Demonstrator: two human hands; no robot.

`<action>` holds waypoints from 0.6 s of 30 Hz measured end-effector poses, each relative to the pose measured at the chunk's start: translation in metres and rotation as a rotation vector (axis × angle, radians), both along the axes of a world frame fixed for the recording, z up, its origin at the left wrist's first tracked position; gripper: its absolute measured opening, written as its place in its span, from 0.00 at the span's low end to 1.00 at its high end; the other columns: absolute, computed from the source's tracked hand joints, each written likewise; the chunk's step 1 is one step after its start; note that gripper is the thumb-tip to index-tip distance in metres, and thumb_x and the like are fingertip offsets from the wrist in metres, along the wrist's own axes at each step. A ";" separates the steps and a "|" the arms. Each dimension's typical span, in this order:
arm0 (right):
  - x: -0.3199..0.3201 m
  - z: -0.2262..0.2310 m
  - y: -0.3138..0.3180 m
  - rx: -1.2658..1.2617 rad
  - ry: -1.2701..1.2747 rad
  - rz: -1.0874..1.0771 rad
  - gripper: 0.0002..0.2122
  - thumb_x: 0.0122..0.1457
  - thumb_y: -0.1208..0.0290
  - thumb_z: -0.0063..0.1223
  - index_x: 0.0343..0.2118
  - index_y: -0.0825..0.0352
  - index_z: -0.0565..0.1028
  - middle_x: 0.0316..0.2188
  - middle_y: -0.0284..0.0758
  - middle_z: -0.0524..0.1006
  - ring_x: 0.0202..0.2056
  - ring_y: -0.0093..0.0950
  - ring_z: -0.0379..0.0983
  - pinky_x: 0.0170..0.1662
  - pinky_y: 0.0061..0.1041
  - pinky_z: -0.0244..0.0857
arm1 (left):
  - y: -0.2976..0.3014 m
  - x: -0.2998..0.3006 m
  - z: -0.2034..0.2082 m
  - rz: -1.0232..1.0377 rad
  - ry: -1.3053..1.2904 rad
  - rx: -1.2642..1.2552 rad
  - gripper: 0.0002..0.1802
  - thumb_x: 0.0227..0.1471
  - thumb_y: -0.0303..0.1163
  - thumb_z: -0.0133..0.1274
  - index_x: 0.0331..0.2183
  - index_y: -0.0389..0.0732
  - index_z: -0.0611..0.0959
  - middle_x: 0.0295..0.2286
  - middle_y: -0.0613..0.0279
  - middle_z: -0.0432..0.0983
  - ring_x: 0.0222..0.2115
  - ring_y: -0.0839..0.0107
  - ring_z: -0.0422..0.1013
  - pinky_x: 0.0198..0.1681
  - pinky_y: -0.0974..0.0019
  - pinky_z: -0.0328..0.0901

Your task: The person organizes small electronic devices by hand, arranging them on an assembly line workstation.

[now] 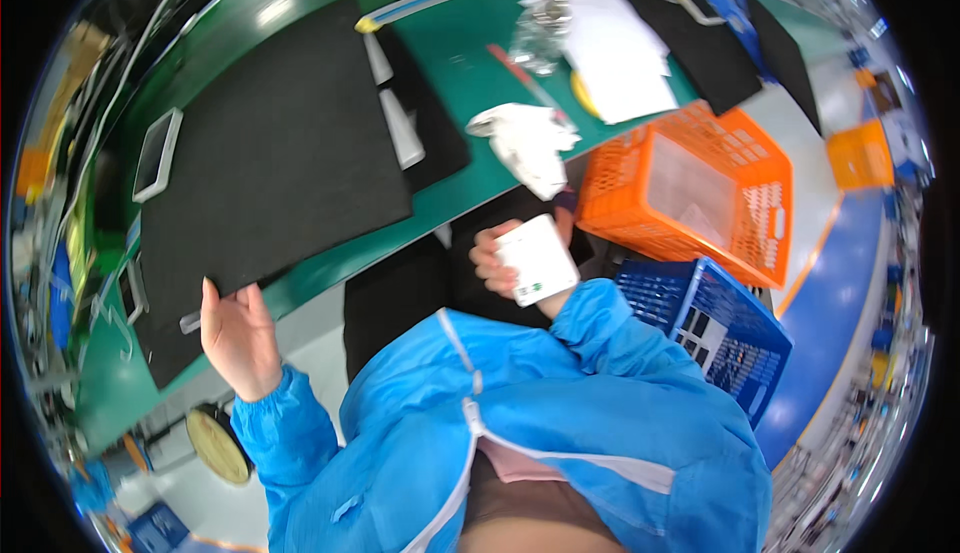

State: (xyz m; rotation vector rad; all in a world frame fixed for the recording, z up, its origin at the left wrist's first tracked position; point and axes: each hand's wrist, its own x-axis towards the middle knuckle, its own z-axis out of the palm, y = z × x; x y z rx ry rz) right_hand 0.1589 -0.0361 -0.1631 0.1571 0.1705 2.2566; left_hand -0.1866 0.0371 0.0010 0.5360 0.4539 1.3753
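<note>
My right hand is wrapped round a flat white square box-like device with small green marks near one edge. It is held in front of my body, off the table's near edge. My left hand is empty, palm up with fingers apart, at the near edge of a large black mat; whether its fingertips touch the mat I cannot tell. Beside the left thumb a small clear-grey piece pokes out, its kind unclear.
The green table bears a white framed device, a crumpled white cloth, a clear plastic bottle, a red pen-like stick and white papers. At right stand an orange crate and a blue crate. A round stool is lower left.
</note>
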 end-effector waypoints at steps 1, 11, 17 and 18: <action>-0.002 -0.010 0.002 0.049 0.029 0.009 0.15 0.59 0.63 0.37 0.28 0.73 0.67 0.23 0.43 0.66 0.18 0.31 0.61 0.21 0.28 0.58 | 0.002 0.010 -0.002 -0.012 0.014 -0.036 0.16 0.61 0.32 0.41 0.48 0.34 0.71 0.45 0.53 0.72 0.44 0.64 0.71 0.44 0.64 0.73; -0.006 -0.004 -0.008 -0.018 -0.052 -0.066 0.15 0.61 0.65 0.33 0.28 0.73 0.67 0.23 0.44 0.67 0.14 0.30 0.62 0.15 0.28 0.57 | 0.015 0.054 -0.020 -0.042 0.150 -0.118 0.16 0.60 0.30 0.42 0.48 0.31 0.70 0.45 0.51 0.71 0.46 0.64 0.70 0.50 0.67 0.69; 0.001 -0.017 -0.009 0.065 0.080 -0.065 0.16 0.61 0.64 0.35 0.30 0.74 0.69 0.25 0.48 0.70 0.15 0.32 0.62 0.17 0.30 0.58 | 0.015 0.068 0.001 -0.109 0.270 -0.351 0.19 0.59 0.34 0.46 0.47 0.32 0.70 0.45 0.52 0.69 0.49 0.65 0.66 0.55 0.66 0.63; -0.001 -0.018 -0.005 0.069 0.085 -0.045 0.16 0.60 0.64 0.35 0.30 0.74 0.70 0.26 0.48 0.71 0.15 0.32 0.62 0.17 0.30 0.58 | 0.014 0.049 -0.002 -0.129 0.389 -0.347 0.20 0.59 0.37 0.46 0.47 0.31 0.70 0.45 0.52 0.68 0.50 0.67 0.64 0.55 0.67 0.63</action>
